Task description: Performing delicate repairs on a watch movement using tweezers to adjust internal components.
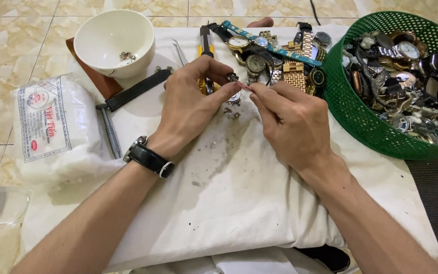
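Left hand (191, 101) fingers pinch a small watch part (233, 77); right hand (292, 119) fingers clamp a thin tool (244, 86), its tip pointing left at it.

Watch-repair bench: basket of watches (406, 66)

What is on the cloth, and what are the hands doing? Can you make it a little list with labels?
Surface: white cloth, stained.
Left hand: pinches a tiny metal watch part; black wristwatch on the wrist.
Right hand: holds a thin reddish tool to the part.
Behind the hands: pile of watches.
Right side: green basket full of watches.
Left side: white bowl with small bits, bag of cotton.
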